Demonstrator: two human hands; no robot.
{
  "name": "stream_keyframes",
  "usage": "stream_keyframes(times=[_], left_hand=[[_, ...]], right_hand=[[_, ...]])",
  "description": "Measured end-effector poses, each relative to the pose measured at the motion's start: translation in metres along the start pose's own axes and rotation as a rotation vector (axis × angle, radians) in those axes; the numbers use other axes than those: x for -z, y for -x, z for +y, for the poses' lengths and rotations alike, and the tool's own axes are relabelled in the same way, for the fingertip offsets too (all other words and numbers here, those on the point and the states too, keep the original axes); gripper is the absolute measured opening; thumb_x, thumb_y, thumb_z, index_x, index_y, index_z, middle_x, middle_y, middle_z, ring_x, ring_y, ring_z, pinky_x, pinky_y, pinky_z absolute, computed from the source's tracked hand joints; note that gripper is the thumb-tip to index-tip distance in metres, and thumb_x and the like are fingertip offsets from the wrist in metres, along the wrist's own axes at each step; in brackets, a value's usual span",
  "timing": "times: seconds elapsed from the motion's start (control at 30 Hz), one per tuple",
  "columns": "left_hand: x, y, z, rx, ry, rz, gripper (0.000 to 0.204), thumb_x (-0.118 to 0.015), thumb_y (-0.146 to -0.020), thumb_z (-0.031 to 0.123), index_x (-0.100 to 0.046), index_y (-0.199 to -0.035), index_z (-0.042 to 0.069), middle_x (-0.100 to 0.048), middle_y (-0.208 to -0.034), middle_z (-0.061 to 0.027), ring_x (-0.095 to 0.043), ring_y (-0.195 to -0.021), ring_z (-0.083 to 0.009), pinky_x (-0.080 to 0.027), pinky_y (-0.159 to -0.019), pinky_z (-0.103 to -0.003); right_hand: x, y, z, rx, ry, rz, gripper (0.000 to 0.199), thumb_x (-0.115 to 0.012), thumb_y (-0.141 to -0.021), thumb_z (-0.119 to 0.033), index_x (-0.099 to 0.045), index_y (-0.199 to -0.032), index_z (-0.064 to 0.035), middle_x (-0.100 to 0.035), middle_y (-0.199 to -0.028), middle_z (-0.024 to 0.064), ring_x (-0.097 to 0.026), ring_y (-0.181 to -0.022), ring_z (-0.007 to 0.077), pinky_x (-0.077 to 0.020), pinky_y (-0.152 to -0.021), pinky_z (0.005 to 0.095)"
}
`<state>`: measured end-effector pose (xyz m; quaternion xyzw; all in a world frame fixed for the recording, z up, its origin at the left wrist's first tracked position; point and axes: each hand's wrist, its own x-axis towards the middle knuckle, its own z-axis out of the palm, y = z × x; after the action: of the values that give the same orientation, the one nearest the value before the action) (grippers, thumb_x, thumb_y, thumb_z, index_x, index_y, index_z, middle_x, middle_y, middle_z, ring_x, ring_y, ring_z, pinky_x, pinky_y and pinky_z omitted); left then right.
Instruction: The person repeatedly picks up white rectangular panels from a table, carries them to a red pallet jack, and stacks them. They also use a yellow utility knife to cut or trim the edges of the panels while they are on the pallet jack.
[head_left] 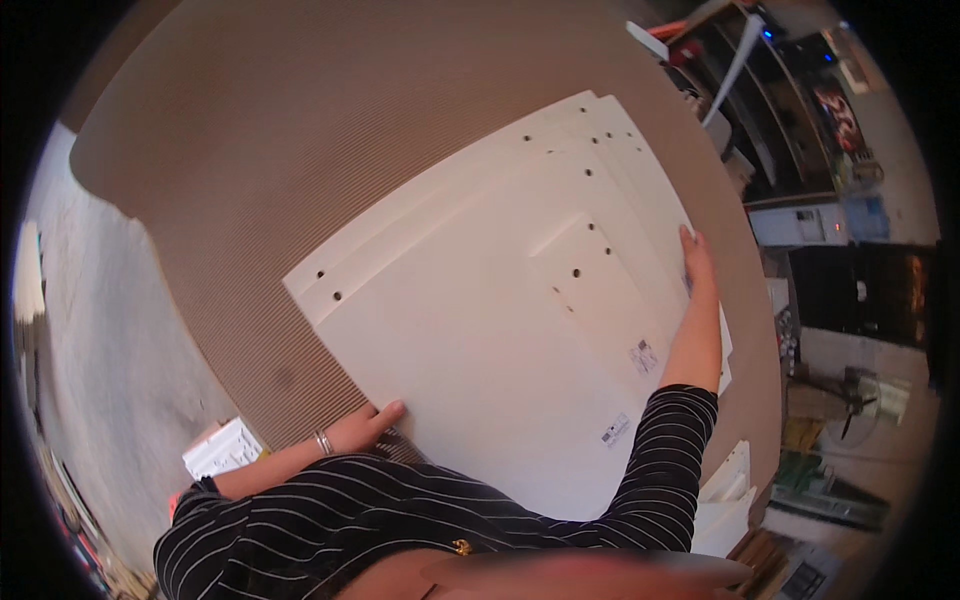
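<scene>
A stack of flat white panels (450, 330) with dark round holes lies in front of me on brown corrugated cardboard (300, 170). The panels' edges are slightly staggered. On top, toward the right, rests a smaller white panel (590, 285) with holes and a printed mark. My left hand (365, 430) grips the near left edge of the stack, thumb on top; its other fingers are mostly hidden. At the right edge, my right hand (699, 262) is closed against the panels' border, with some fingers out of sight. How many panels it grips I cannot tell.
A white box (222, 450) with printing sits beside my left forearm. More white pieces (728, 490) lie at the lower right. Beyond the cardboard on the right stand shelves (770, 100), a dark cabinet (850, 290) and a fan (850, 405). Grey floor (120, 310) shows at left.
</scene>
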<state>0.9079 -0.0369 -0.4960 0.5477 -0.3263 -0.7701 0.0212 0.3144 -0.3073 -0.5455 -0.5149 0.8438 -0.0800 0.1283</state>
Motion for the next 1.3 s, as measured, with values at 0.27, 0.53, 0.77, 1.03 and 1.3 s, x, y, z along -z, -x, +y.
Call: stream_keyframes(times=[0.27, 0.53, 0.77, 1.03, 1.3], left_hand=[[-0.001, -0.001, -0.001, 0.168, 0.334, -0.047, 0.069, -0.045, -0.092, 0.046, -0.029, -0.134, -0.007, -0.043, -0.131, -0.0195, -0.044, -0.119, -0.0316, -0.037, -0.099, -0.046], [-0.010, 0.007, 0.008, 0.205, 0.508, 0.009, 0.070, -0.049, -0.090, 0.045, -0.026, -0.136, -0.003, -0.038, -0.135, -0.0186, -0.040, -0.122, -0.0325, -0.036, -0.101, -0.046], [0.020, 0.017, 0.041, 0.103, -0.586, -0.151, 0.051, -0.048, -0.092, 0.043, -0.053, -0.119, -0.001, -0.063, -0.103, -0.0156, -0.059, -0.100, -0.0235, -0.047, -0.087, -0.035], [0.069, -0.107, 0.313, -0.897, -0.690, 0.033, 0.023, -0.054, -0.090, 0.018, -0.059, -0.100, -0.002, -0.062, -0.089, -0.0078, -0.060, -0.081, -0.0133, -0.048, -0.072, -0.028], [-0.104, -0.298, 0.432, -1.008, -1.825, -0.005, 0.073, -0.057, -0.075, 0.060, -0.046, -0.130, 0.013, -0.048, -0.130, -0.0081, -0.039, -0.126, -0.0276, -0.031, -0.104, -0.040]], right_hand=[[0.007, 0.016, -0.020, -0.055, 0.147, -0.009, 0.072, -0.040, -0.081, -0.067, -0.049, -0.127, -0.0120, -0.053, -0.126, 0.0136, -0.047, -0.118, 0.0311, -0.0323, -0.097, 0.0472], [0.009, 0.018, -0.021, -0.052, 0.108, 0.006, 0.075, -0.038, -0.081, -0.069, -0.049, -0.125, -0.0085, -0.054, -0.124, 0.0161, -0.048, -0.118, 0.0330, -0.0288, -0.099, 0.0509], [0.034, 0.000, -0.004, -0.079, 0.050, 0.019, 0.067, -0.035, -0.086, -0.063, -0.051, -0.125, -0.0113, -0.052, -0.126, 0.0163, -0.046, -0.119, 0.0340, -0.0234, -0.098, 0.0565], [0.114, 0.023, 0.032, -0.119, 0.034, 0.303, 0.066, -0.034, -0.087, -0.063, -0.054, -0.120, -0.0088, -0.052, -0.125, 0.0168, -0.047, -0.117, 0.0338, -0.0292, -0.100, 0.0458], [0.148, 0.097, 0.052, -0.176, -0.100, 0.313, 0.063, -0.038, -0.088, -0.061, -0.058, -0.103, -0.0035, -0.061, -0.102, 0.0194, -0.056, -0.101, 0.0340, -0.0413, -0.086, 0.0382]])
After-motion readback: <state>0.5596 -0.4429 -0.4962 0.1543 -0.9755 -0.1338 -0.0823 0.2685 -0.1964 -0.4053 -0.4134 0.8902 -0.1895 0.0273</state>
